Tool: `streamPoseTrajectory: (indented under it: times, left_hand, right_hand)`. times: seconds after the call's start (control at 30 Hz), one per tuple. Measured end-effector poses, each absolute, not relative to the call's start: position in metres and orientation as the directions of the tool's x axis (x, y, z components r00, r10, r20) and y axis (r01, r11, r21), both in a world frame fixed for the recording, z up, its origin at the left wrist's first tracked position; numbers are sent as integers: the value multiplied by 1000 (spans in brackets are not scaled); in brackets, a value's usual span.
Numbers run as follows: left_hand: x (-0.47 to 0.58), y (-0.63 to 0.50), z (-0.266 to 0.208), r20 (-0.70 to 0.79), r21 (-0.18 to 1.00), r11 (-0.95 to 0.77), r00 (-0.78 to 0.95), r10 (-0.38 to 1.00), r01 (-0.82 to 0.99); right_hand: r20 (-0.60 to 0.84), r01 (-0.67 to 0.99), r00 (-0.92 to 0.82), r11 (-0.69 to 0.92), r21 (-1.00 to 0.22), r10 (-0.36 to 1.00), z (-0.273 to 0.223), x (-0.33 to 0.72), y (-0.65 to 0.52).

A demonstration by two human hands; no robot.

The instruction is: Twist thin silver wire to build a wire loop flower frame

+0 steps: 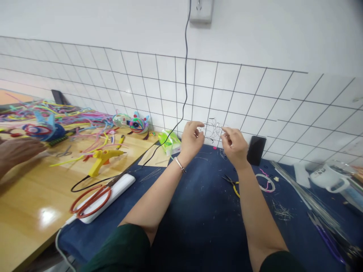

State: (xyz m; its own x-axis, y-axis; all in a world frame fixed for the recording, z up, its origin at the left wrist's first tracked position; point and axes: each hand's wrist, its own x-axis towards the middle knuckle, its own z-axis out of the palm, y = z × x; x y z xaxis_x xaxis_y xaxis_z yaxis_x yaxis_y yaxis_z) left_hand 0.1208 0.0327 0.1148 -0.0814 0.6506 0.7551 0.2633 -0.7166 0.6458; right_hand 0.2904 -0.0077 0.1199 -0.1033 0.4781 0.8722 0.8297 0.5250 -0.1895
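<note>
Both my arms reach forward over a dark blue cloth (195, 211). Between my hands, raised near the tiled wall, is a tangled shape of thin wire (212, 130). My left hand (193, 139), with a bracelet at the wrist, pinches its left side. On the right side, my right hand (235, 145) grips the wire with its fingertips. Where exactly the fingers meet the thin wire is hard to make out. Below my right forearm lie yellow-handled pliers (235, 187), partly hidden by the arm.
Left of me are orange-handled scissors (92, 202) on a white power strip (124, 185), and a yellow glue gun (103, 160). Another person's hand (19, 153) rests on the wooden table. At right are a black phone (256, 150), wire bundles, purple-handled pliers (326, 238) and a white mug (329, 177).
</note>
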Motion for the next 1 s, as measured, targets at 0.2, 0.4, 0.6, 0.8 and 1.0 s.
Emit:
streamPoseTrajectory:
  times: [0.2,0.4,0.6,0.8,1.0]
  left_hand:
    - [121,41,112,624,779,-620,18,781,-95]
    - [121,46,110,596,794,-577,58,801,-193]
    - [124,41,109,647,762,-647,-45,761,21]
    - [124,36,109,741,667,-701,-125,660,254]
    - [122,37,109,830,556,-769,-169,531,316]
  right_hand:
    - [877,810,-87,546,-214,473,122,289,-10]
    - [869,804,-28,528,-274,493,121,289,-10]
    - [873,770,-42,573,-282,486,123,285,-11]
    - [869,774,-36,564,-288,493,123,285,-13]
    - [873,806,-43,533,-257,486,120,285,-11]
